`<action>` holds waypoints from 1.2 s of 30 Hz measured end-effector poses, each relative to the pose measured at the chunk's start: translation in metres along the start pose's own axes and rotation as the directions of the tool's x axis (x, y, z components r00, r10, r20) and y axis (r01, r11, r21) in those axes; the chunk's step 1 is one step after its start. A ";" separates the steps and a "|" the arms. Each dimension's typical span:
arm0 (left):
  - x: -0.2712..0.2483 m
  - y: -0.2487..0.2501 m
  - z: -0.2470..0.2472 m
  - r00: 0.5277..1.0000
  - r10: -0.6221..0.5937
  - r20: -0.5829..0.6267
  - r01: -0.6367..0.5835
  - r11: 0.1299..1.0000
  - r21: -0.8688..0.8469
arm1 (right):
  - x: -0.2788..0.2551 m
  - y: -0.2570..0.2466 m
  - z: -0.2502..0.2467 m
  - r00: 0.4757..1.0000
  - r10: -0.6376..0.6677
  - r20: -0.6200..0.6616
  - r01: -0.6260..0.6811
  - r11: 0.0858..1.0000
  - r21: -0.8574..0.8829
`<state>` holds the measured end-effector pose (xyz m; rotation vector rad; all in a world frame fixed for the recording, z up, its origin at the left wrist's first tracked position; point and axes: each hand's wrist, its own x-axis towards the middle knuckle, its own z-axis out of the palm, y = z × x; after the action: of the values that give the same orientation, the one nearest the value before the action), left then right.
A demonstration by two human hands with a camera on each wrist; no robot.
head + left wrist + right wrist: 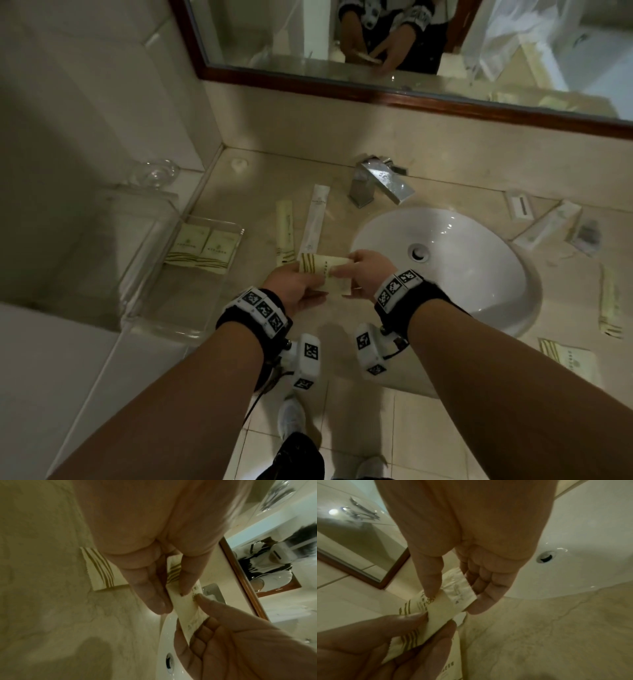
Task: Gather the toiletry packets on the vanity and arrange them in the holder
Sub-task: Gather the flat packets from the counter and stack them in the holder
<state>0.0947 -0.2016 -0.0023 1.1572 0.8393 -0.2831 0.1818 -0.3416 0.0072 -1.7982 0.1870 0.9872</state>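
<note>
Both hands meet over the vanity's front edge, left of the sink. Together they hold cream packets with gold stripes (325,270), at least two, overlapping. My left hand (310,274) pinches the striped end between thumb and fingers (173,599). My right hand (342,269) pinches the other end (453,596), which bends the top packet (440,609). At the left stands the clear acrylic holder (236,228) with two square striped packets (202,246) lying flat in it. Two long packets (285,233) (315,219) lie on the counter just beyond my hands.
A white oval sink (479,274) with a chrome faucet (376,181) fills the middle right. Several more packets lie right of the sink (548,226) (609,301) (568,359). A glass (154,173) stands behind the holder. A wood-framed mirror (376,92) backs the vanity.
</note>
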 end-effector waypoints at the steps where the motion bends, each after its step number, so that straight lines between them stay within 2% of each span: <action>1: -0.004 0.004 -0.005 1.000 -0.001 -0.004 0.001 1.000 -0.005 | 0.000 -0.005 0.005 1.000 -0.012 0.006 0.012 1.000 -0.016; 6: -0.019 0.010 -0.040 1.000 -0.016 -0.027 0.015 0.999 -0.045 | 0.010 -0.020 0.039 0.995 -0.042 0.090 0.055 0.987 -0.149; 9: -0.025 0.007 -0.064 0.996 -0.008 -0.085 0.003 0.998 -0.060 | 0.017 -0.027 0.067 0.988 -0.073 0.139 0.101 0.973 -0.209; 14: -0.021 0.004 -0.097 0.982 0.018 -0.189 -0.045 0.989 -0.140 | 0.023 -0.042 0.099 0.982 -0.154 0.108 0.175 0.956 -0.234; 18: -0.011 0.001 -0.115 0.965 -0.001 -0.262 -0.056 0.976 -0.211 | 0.035 -0.045 0.101 0.995 -0.090 -0.041 0.085 0.989 -0.123; 22: 0.003 -0.009 -0.122 0.948 -0.047 -0.316 -0.049 0.957 -0.287 | 0.048 -0.030 0.096 0.983 0.037 -0.180 -0.070 0.981 -0.179; 27: 0.016 -0.021 -0.116 0.939 -0.108 -0.326 -0.020 0.930 -0.366 | 0.050 -0.017 0.092 0.974 0.143 -0.173 -0.184 0.951 -0.249; 30: 0.022 -0.024 -0.109 0.939 -0.145 -0.312 0.005 0.912 -0.409 | 0.053 -0.012 0.091 0.980 0.129 -0.153 -0.175 0.921 -0.348; 36: 0.031 -0.030 -0.098 0.958 -0.173 -0.231 0.062 0.906 -0.420 | 0.058 0.003 0.094 0.990 0.138 -0.009 -0.134 0.950 -0.282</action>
<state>0.0551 -0.1206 -0.0594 0.7573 1.1454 -0.0439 0.1678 -0.2471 -0.0479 -2.0604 0.1719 1.1684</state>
